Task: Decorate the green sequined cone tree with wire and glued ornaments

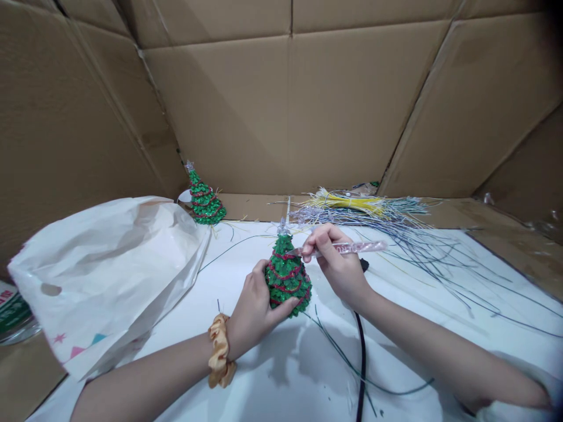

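A small green Christmas tree [288, 275] with red garland and a clear star on top stands upright in front of me. My left hand [257, 302] is wrapped around its lower left side, the thumb across the front. In my right hand [334, 261] is a slim tool with a pointed metal tip and a clear, wrapped handle, which looks like a craft knife [363, 247]. Its tip touches or nearly touches the red garland high on the tree's right side; which, I cannot tell. An orange scrunchie [221, 351] circles my left wrist.
A second decorated tree [204, 199] stands at the back left beside a white paper bag [118, 264]. Bundled yellow wires [352, 202] and loose dark wires [440, 264] spread across the back right. A black cable [362, 363] crosses the white tabletop [246, 387]. Cardboard walls [285, 111] enclose the table.
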Action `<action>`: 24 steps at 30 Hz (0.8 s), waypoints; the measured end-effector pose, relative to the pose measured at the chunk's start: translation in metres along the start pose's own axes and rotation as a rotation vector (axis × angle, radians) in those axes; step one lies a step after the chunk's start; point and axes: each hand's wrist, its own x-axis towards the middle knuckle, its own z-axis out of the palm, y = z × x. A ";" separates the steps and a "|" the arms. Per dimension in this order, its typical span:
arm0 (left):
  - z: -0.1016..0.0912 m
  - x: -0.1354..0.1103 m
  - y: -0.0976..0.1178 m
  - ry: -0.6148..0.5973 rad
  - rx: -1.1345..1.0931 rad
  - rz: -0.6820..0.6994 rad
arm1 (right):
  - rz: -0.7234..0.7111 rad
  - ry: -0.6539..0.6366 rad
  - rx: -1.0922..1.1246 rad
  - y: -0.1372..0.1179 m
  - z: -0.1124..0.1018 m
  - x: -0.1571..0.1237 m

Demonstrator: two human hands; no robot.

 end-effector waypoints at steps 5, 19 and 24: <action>0.001 0.000 0.000 0.005 -0.009 0.008 | 0.112 0.073 0.193 0.005 0.004 -0.002; -0.035 0.018 0.013 0.352 0.291 0.463 | 0.192 0.141 0.274 0.003 0.007 -0.003; -0.045 0.027 0.026 0.401 0.493 0.513 | 0.178 0.180 0.227 0.006 0.007 -0.004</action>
